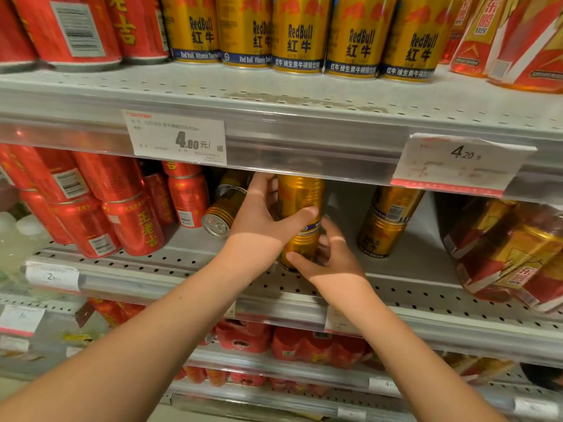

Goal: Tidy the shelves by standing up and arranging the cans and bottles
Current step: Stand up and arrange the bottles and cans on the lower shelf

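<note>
On the middle shelf (195, 263) two gold Red Bull cans stand stacked. My left hand (262, 220) wraps the upper gold can (300, 196), thumb across its front. My right hand (329, 260) grips the lower gold can (301, 248) at its base, fingers round its right side. To the left a gold can (221, 216) lies on its side, its end facing me, with another gold can (233, 182) behind it. To the right a second stack of two gold cans (385, 226) leans slightly.
Red cans (128, 220) crowd the left of the middle shelf, some tilted. Shrink-wrapped red and gold packs (511, 254) fill its right end. The upper shelf holds a row of upright gold cans (300, 35). Price tags (178, 138) hang on the shelf edges.
</note>
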`<state>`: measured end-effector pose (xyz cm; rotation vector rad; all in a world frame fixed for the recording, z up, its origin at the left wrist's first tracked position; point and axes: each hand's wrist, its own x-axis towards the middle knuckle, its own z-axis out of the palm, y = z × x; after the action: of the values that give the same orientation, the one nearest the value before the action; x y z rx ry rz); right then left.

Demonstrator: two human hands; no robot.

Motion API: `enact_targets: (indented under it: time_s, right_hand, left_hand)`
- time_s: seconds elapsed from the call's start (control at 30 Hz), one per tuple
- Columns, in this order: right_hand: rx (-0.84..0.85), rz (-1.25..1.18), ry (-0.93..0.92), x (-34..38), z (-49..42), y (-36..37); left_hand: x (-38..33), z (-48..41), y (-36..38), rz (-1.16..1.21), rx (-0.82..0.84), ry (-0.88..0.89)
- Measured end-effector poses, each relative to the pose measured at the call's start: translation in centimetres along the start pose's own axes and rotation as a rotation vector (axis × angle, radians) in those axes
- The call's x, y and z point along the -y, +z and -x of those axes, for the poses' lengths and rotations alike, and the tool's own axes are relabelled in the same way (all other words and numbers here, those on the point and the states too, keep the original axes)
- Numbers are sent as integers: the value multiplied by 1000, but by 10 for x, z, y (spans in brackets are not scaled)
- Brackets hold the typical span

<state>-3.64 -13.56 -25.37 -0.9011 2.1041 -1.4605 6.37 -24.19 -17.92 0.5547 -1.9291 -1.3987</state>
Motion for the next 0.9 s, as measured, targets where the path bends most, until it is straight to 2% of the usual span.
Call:
enact_targets:
  time_s: [0.2,0.4,0.6,0.73,0.83,0.9]
  right_hand:
    - [-42,-38,22,-2,-2,-1]
    - [-94,123,-21,4,-16,-6]
    - [-134,222,13,11,-56,-20]
    - [-169,167,71,10,-70,-22]
    - [-200,172,81,14,-62,-19]
    - [-299,252,99,12,-43,-14]
  left_hand:
    - [5,0,4,-90,58,24]
    - [13,-16,0,-249,188,-13]
    - [37,-17,-50,-692,-78,176]
    - [57,-13,-66,-1019,-28,207]
    - [63,-10,-71,-1078,-27,210]
    - [66,-10,-76,-1045,-29,196]
